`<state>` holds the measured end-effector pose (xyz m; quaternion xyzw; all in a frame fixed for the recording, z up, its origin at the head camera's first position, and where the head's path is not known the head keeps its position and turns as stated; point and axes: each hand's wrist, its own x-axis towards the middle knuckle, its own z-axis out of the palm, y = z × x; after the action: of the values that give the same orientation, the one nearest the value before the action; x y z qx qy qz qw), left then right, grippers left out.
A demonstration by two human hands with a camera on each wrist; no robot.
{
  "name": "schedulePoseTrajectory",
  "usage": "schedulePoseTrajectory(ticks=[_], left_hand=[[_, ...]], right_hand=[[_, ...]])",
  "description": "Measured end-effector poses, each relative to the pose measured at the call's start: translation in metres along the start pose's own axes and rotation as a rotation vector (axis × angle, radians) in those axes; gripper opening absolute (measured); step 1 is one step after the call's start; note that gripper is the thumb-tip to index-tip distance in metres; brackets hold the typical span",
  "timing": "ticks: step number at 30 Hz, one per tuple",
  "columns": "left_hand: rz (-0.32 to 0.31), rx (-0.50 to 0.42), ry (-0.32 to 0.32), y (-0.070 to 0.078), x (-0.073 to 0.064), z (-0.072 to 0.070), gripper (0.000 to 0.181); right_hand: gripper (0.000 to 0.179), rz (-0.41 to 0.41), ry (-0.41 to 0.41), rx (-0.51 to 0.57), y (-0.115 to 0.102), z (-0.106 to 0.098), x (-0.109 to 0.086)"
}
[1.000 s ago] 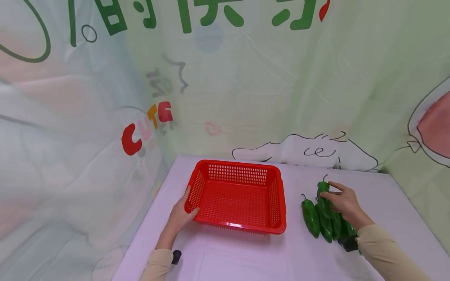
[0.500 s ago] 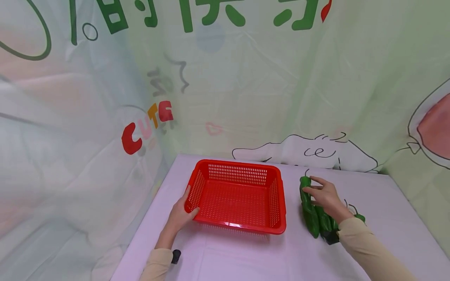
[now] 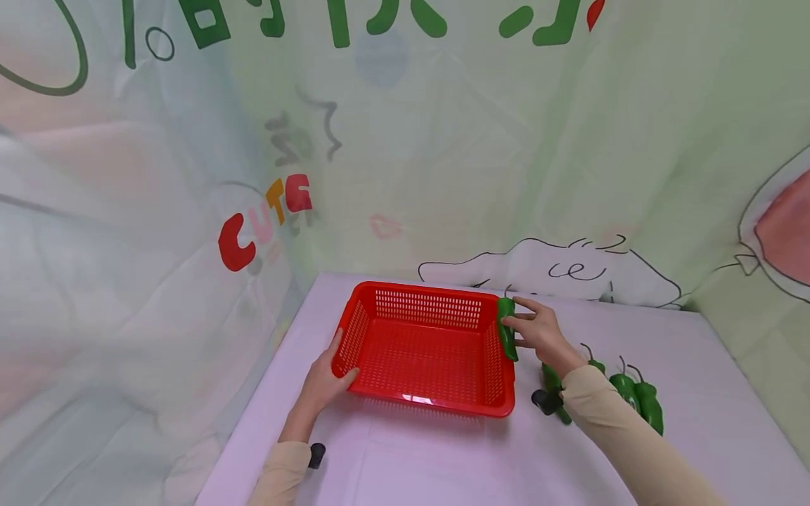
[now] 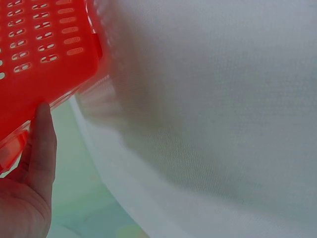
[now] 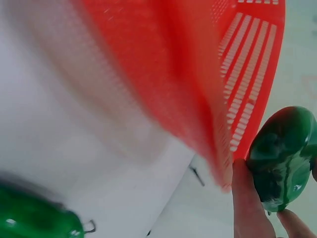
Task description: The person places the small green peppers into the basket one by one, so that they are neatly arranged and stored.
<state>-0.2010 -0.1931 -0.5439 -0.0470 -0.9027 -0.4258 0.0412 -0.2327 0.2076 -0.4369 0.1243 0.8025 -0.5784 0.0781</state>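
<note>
Left hand [image 3: 323, 386] grips a red basket [image 3: 418, 362] at its near left corner; the right hand [image 3: 539, 332] pinches a green pepper [image 3: 507, 330] by the right rim, contact unclear. A sleeve [image 3: 610, 418] partly hides other peppers [image 3: 650, 407].

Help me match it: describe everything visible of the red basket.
The red basket looks like glossy plastic: rectangular, open-topped, with slotted walls and perforated floor. It appears to sit upright on the table, floor bare. The left hand grips its near-left corner; a green pepper overlaps its right rim, contact unclear.
</note>
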Motion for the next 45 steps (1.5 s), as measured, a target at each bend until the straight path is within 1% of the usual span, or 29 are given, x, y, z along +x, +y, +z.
schedulePoseTrajectory(ticks=[4, 7, 12, 17, 24, 27, 32, 39, 45], left_hand=[[0.013, 0.009, 0.004, 0.000, 0.002, -0.001, 0.091], [0.024, 0.018, 0.005, -0.001, 0.002, -0.001, 0.090], [0.034, 0.017, 0.001, -0.003, 0.002, -0.001, 0.090], [0.039, 0.050, 0.000, -0.006, 0.000, -0.001, 0.090], [0.018, 0.028, 0.011, -0.004, 0.000, -0.003, 0.090], [0.030, 0.026, 0.016, -0.004, 0.002, -0.003, 0.089], [0.042, 0.033, 0.007, -0.004, 0.003, -0.001, 0.089], [0.046, 0.019, 0.013, -0.004, 0.002, 0.001, 0.089], [0.032, 0.011, 0.017, -0.001, 0.000, 0.001, 0.089]], right_hand=[[0.068, -0.023, -0.016, 0.018, -0.008, 0.013, 0.003], [0.066, -0.034, -0.026, 0.011, -0.011, 0.020, 0.004], [0.063, -0.050, -0.038, 0.014, -0.010, 0.032, 0.006], [0.063, -0.056, -0.054, 0.031, -0.008, 0.044, 0.007], [0.061, -0.087, -0.078, 0.054, -0.012, 0.060, 0.010], [0.061, -0.094, -0.094, 0.074, -0.014, 0.067, 0.012], [0.060, -0.079, -0.101, 0.079, -0.013, 0.078, 0.014], [0.057, -0.113, -0.141, 0.089, -0.014, 0.094, 0.015], [0.056, -0.094, -0.149, 0.093, -0.014, 0.111, 0.018]])
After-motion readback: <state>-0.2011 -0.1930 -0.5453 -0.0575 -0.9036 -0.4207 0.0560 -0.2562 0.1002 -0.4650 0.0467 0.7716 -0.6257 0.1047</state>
